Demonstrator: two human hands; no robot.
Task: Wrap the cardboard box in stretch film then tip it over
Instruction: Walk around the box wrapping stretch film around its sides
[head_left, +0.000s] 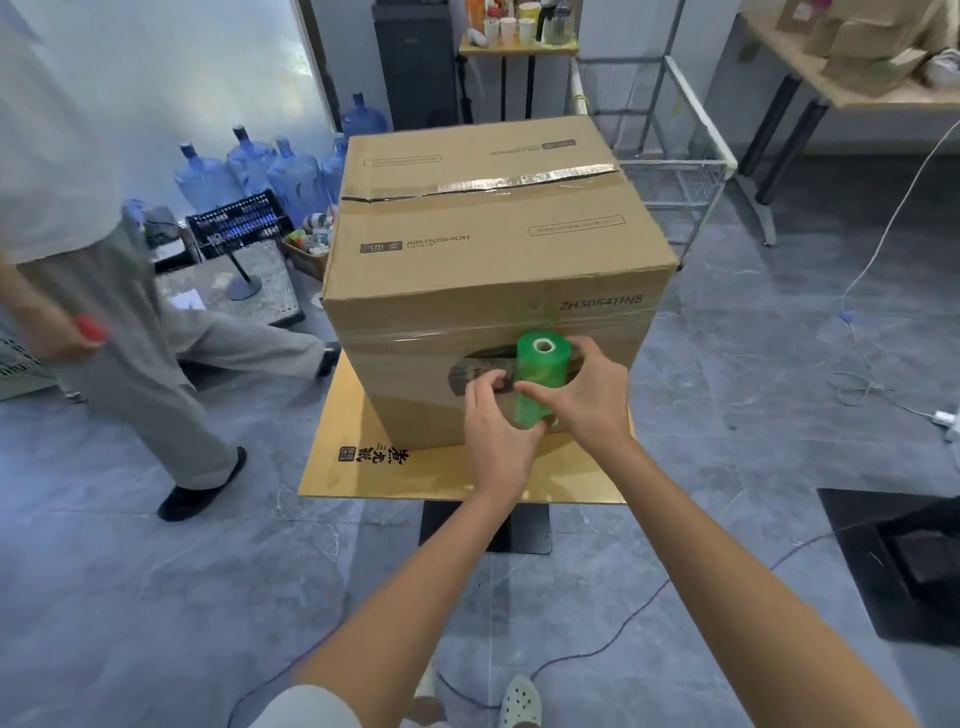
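Note:
A large cardboard box (483, 249) marked AIR CUSHION stands upright on a small yellow table (363, 467), its top seam taped. Clear film runs in a band across its near face. A green roll of stretch film (540, 379) stands upright against that face. My right hand (587, 395) grips the roll from the right side, thumb across its front. My left hand (498, 421) holds the roll's lower left, fingers curled by a dark oval patch on the box.
Another person (104, 291) in grey trousers steps past at the left, close to the table. Blue water bottles (270, 171) and a black crate (239, 223) stand behind. A white wire rack (670, 161) sits right of the box. Cables (857, 384) trail over the grey floor.

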